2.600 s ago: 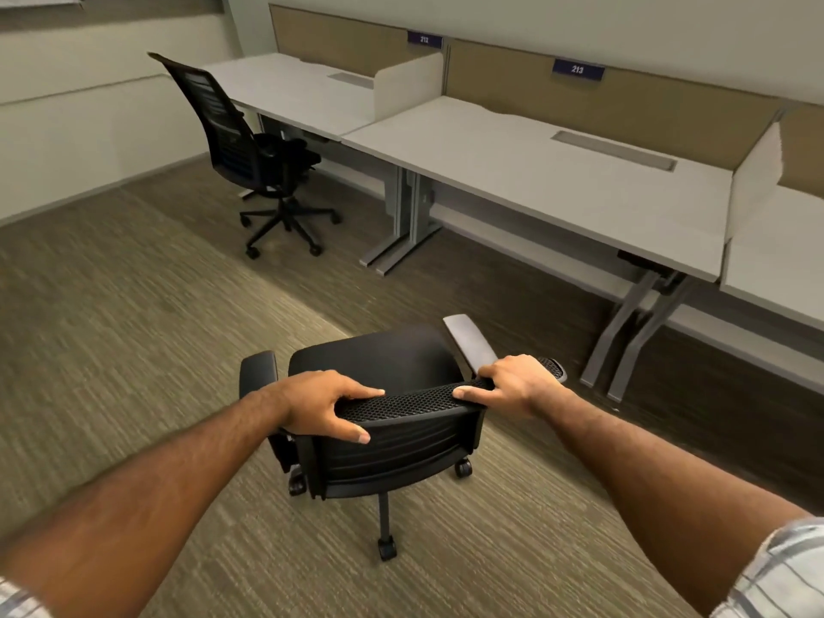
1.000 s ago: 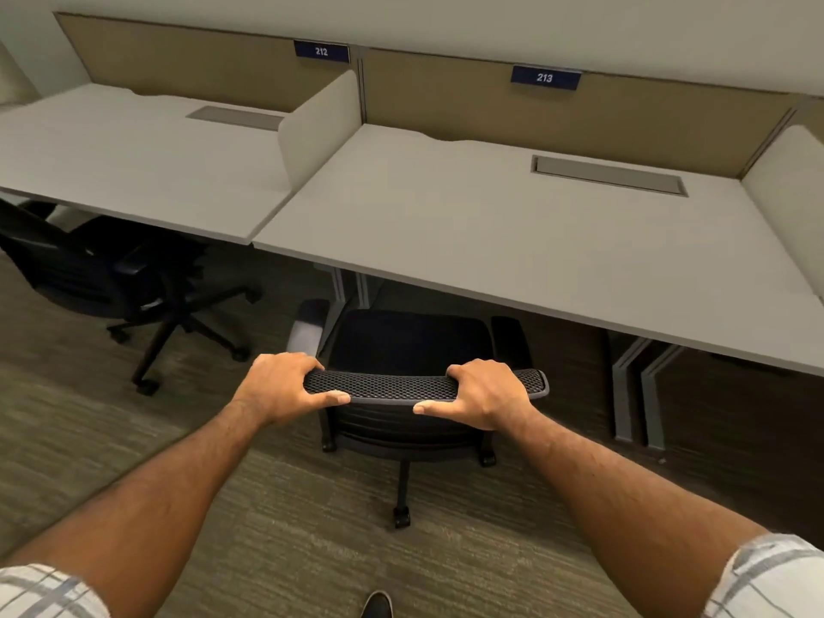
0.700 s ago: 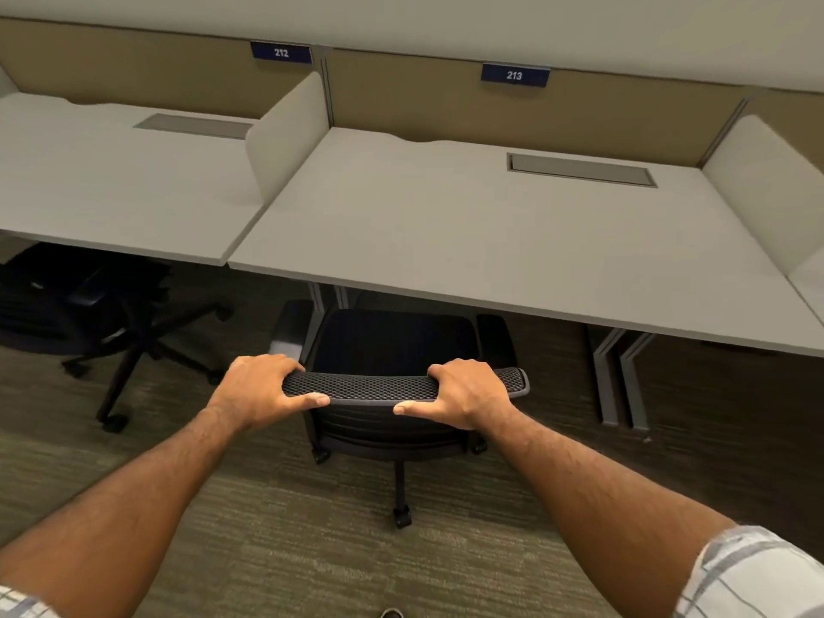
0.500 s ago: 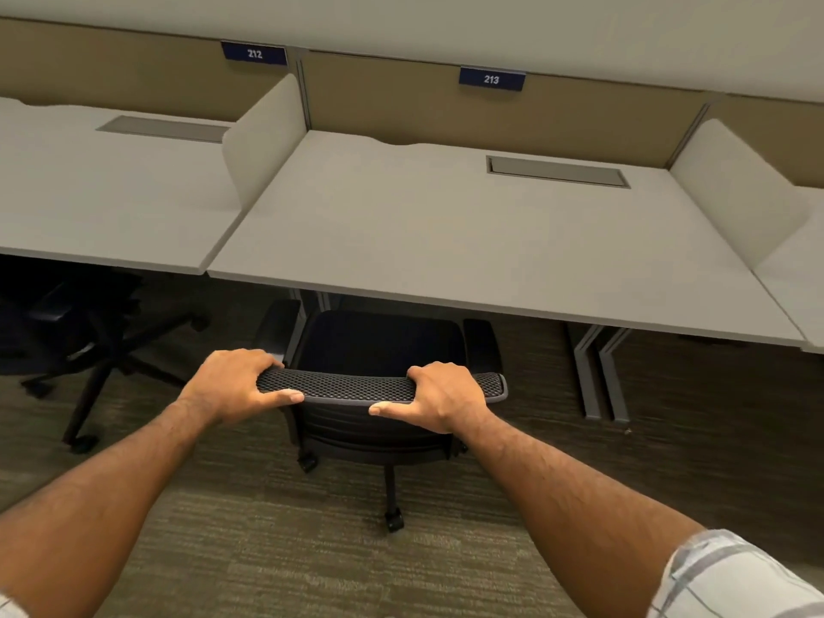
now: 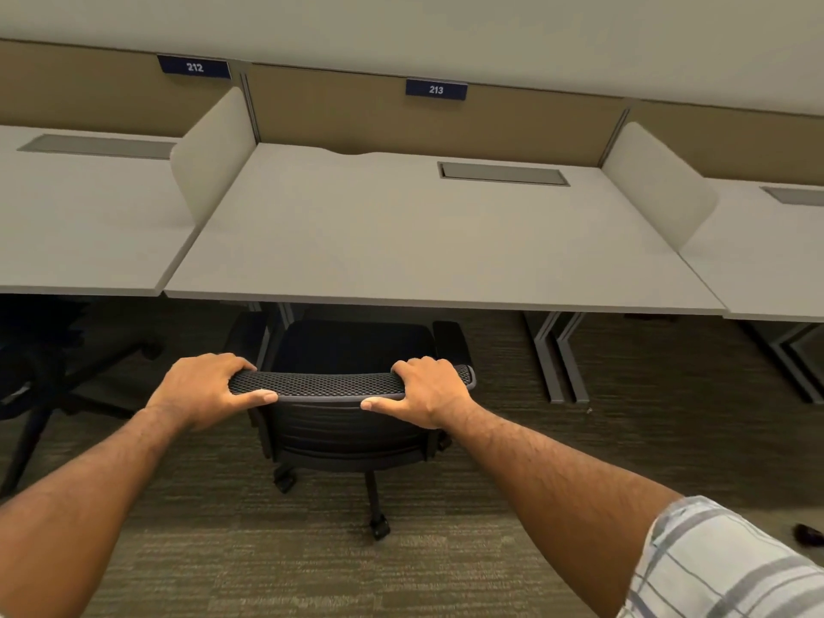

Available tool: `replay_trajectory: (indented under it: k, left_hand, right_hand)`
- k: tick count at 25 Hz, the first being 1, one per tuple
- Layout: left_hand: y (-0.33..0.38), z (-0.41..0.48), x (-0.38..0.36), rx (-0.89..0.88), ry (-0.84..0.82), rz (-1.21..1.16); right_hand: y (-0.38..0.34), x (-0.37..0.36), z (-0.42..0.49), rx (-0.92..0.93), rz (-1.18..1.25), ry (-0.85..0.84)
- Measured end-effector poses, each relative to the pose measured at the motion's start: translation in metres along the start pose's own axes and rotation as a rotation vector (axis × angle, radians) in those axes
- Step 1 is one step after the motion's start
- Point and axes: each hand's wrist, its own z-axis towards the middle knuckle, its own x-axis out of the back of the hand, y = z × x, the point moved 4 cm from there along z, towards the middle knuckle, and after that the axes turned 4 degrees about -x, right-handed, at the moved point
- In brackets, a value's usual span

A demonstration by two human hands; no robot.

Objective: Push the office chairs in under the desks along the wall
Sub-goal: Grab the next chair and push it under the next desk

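A black mesh-backed office chair (image 5: 343, 421) stands in front of me, facing the desk marked 213 (image 5: 428, 252). The front of its seat reaches the desk's front edge and its armrests lie just below that edge. My left hand (image 5: 205, 390) grips the left end of the backrest's top rail. My right hand (image 5: 430, 390) grips the right end. A second black chair (image 5: 49, 372) sits at the far left, partly under the desk marked 212 (image 5: 84, 234), with its base sticking out onto the carpet.
Grey desk legs (image 5: 559, 359) stand right of the chair, and another leg (image 5: 272, 323) rises by its left armrest. Beige dividers (image 5: 214, 158) split the desks. A third desk (image 5: 776, 260) lies at the right. A small dark object (image 5: 809, 533) lies on the carpet.
With both hands on the backrest, I have walked the chair across the carpet to desk 213 and squared it up. In the last half second it slid slightly further under the edge.
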Motion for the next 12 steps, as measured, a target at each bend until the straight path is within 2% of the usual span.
replay_trajectory:
  k: [6, 8, 12]
  left_hand:
    - [0.03, 0.02, 0.006, -0.007, -0.161, -0.018]
    - [0.066, 0.034, 0.0, -0.072, -0.178, -0.006]
    - [0.179, 0.075, -0.017, -0.308, -0.149, 0.003]
  right_hand:
    - [0.05, 0.029, -0.035, -0.049, 0.037, 0.124]
    - [0.069, 0.037, -0.052, -0.098, 0.046, 0.133]
    - [0.126, 0.041, -0.105, -0.246, 0.063, 0.143]
